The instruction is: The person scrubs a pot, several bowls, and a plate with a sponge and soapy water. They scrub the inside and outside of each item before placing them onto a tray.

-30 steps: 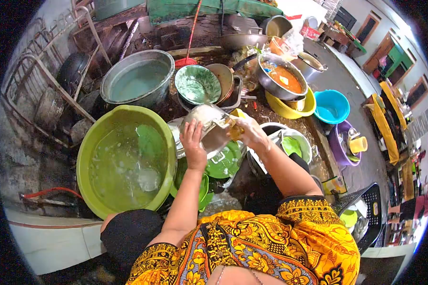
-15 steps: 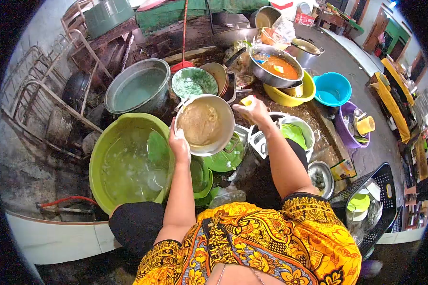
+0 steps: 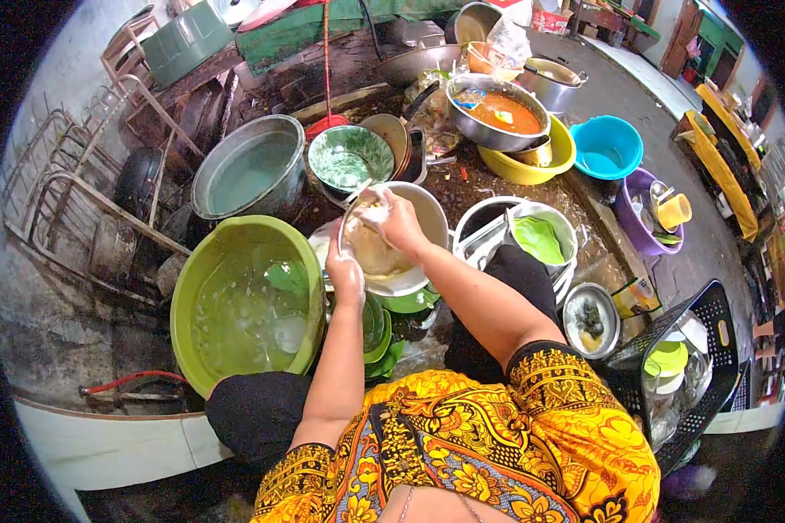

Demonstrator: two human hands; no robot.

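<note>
A metal pot [image 3: 423,209] with a brownish inside is tilted between my two hands. My left hand [image 3: 344,272], wet with suds, grips the pot's left side. My right hand [image 3: 392,220] is closed at the pot's upper left rim, with white foam around the fingers; the thing pressed in it is hidden by the foam. Just beyond the pot stands a green and white marbled basin [image 3: 351,159]. To the left is a big green tub [image 3: 202,305] of cloudy, sudsy water.
A grey tub [image 3: 251,166] of water stands at the back left. Behind right are a pot of orange liquid [image 3: 501,115], a yellow basin [image 3: 532,170], a blue basin [image 3: 608,148] and a purple basin [image 3: 663,244]. A black crate [image 3: 715,349] stands at the right, near a small metal bowl [image 3: 591,320].
My right hand has moved left from beyond the pot's right side to its upper left rim. The pot has shifted slightly right and down, and the view has turned a little.
</note>
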